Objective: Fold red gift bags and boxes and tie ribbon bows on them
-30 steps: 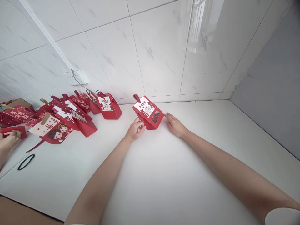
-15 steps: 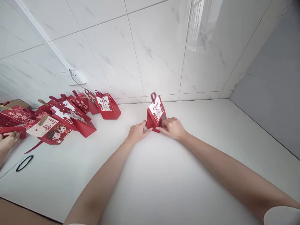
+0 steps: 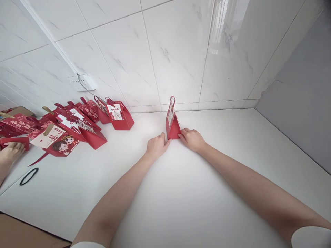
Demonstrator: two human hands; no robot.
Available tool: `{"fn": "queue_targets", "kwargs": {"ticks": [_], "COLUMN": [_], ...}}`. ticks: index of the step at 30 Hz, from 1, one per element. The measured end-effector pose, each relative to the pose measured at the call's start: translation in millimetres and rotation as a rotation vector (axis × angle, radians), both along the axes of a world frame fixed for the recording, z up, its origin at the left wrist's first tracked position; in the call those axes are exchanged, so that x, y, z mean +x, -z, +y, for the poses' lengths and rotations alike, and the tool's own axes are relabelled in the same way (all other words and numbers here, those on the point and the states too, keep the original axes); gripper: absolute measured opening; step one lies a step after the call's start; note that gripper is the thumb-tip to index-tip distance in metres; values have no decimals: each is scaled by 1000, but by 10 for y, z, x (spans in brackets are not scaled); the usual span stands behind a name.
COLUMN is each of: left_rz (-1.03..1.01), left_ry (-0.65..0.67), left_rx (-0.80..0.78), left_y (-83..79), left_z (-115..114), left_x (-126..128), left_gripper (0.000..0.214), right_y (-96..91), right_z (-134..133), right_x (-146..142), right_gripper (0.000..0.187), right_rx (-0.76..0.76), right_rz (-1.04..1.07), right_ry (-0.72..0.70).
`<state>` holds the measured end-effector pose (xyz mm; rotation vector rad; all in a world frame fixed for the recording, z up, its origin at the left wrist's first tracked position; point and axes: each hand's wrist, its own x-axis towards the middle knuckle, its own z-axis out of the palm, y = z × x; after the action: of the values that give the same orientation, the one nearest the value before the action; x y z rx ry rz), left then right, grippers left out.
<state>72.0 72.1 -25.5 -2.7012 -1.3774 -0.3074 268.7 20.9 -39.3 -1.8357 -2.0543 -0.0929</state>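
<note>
My left grip (image 3: 156, 145) lay just off the near-left corner of a red tent-shaped box (image 3: 174, 132), at about half past seven from it, the thumb tip meeting its bottom edge; the fingers were bent, and I cannot tell whether they clamped it. My right grip (image 3: 193, 139) sat at four o'clock, its thumb and fingertips touching the near-right corner (here too I cannot tell if they pinched). The box stood upright between them on the white surface (image 3: 176, 193), a plain triangular end facing me and a ribbon loop (image 3: 172, 100) at its twelve. At nine o'clock, well apart, stood another red box (image 3: 123, 120) with a white card, and beyond it a crowd of gift boxes (image 3: 94, 137). Farther that way a co-worker's hand (image 3: 12, 153) rested on something red. A black ring (image 3: 29, 176) lay between eight and nine, a wall socket (image 3: 82, 83) at ten, the tiled wall (image 3: 178, 58) at twelve.
</note>
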Motion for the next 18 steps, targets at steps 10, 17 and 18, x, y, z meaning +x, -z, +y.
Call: {"fn": "queue_targets", "kwargs": {"ticks": [10, 17, 18], "left_rz": [40, -6, -29], "left_ry": [163, 238, 261], "left_rx": [2, 34, 38], "left_y": [-29, 12, 18], "left_z": [-19, -19, -18], "left_x": [-55, -66, -75], "left_gripper": [40, 39, 39], "right_y": [-4, -11, -19], "right_z": [-50, -48, -53], "right_x": [4, -5, -2], "right_gripper": [31, 30, 30], "right_rx": [-10, -28, -26], "right_rz": [-54, -80, -80], "right_ry": [-123, -166, -179]}}
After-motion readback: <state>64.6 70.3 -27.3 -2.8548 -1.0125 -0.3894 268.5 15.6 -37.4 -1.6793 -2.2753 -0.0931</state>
